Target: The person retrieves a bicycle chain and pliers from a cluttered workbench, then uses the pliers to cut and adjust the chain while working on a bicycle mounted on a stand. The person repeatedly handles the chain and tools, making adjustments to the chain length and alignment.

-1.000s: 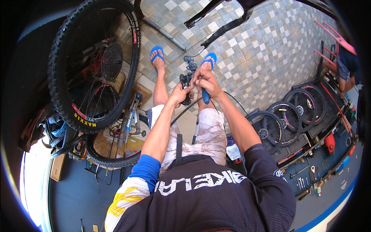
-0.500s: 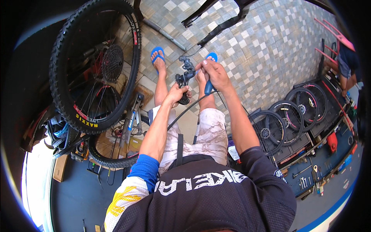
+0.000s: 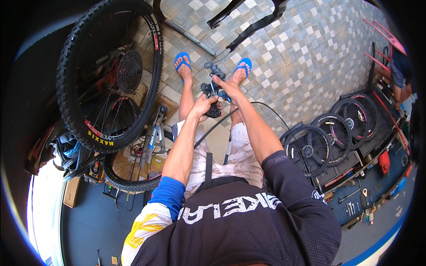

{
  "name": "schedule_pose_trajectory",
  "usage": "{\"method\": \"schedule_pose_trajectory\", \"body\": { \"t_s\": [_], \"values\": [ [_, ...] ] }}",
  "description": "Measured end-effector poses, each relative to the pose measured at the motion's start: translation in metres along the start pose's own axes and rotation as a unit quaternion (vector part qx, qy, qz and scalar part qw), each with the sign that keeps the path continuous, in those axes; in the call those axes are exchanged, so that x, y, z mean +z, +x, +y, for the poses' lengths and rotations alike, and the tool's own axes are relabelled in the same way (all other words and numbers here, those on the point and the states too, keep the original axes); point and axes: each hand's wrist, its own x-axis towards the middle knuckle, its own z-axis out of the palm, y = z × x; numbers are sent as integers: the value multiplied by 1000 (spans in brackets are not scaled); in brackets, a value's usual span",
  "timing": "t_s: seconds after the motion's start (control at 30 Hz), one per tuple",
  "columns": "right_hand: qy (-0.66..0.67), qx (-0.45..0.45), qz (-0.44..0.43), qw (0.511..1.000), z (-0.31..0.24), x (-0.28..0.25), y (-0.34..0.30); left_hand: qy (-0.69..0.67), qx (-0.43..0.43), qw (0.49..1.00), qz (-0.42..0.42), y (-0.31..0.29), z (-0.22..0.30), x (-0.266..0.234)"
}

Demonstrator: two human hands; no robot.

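Observation:
A black rear derailleur is held up in front of my knees. My left hand is closed around its lower end, by the cage and the small toothed pulley. My right hand is closed against the derailleur's body, thumb and fingertips touching it. In that hand is a tool with a blue handle; its working end is mostly hidden by the fingers, so its exact kind does not show. A black cable curves past my right wrist.
A large mountain bike wheel with a cassette stands at the left. Above hangs part of a black bike frame or fork. Several wheels lean at the right beside a tool board. Another person is at the far right.
My right hand has come down and left onto the derailleur, bringing the blue-handled tool in against it. My left hand keeps its hold, nearly in the same place.

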Motion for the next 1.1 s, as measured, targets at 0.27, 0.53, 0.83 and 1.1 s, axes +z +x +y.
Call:
{"method": "schedule_pose_trajectory", "body": {
  "t_s": [0.27, 0.53, 0.83, 1.1],
  "values": [
    [3, -28, 31, 999, 10, 8, 14, -82, 1, 997, 11, -5, 6, 12],
    [-166, -81, 103, 977, 7, 8, 6, -46, 96, 986, 125, 6, -20, 8],
    [-170, -122, 106, 972, 26, -4, 18, -59, 138, 971, 185, -2, -18, 5],
    [-264, -126, 120, 949, 22, -20, 7, -11, 77, 977, 197, -17, -19, -10]
  ]
}}
